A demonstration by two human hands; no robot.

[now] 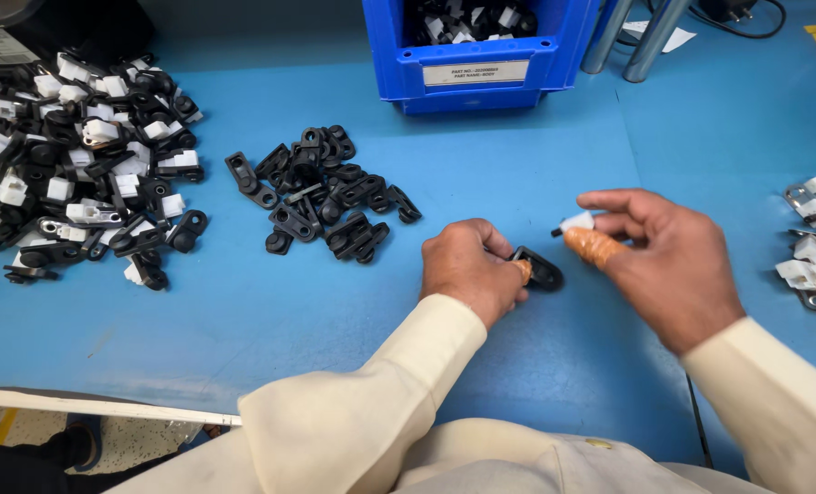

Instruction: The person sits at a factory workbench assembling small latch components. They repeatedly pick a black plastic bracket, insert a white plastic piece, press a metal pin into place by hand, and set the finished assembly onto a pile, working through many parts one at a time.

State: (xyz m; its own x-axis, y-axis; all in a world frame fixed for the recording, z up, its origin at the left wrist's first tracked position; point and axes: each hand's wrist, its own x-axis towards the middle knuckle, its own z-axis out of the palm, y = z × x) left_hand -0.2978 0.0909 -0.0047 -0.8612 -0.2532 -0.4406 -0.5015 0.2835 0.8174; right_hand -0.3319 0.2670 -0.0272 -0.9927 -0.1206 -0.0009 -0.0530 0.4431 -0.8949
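— What have we got in each hand?

— Our left hand [467, 270] is curled shut on a small black plastic bracket [538, 270], low over the desk. Our right hand [666, 261] pinches a small white plastic clip [577, 221] between thumb and forefinger; the thumb wears an orange rubber cot [594, 247].

— How do the two lie?

— The clip sits just right of and above the bracket, close but apart. The bracket's long axis slants down to the right.

— And around us?

— A blue desk [243, 311], a loose heap of black brackets [325, 187] to our left, a blue bin [481, 64] beyond.
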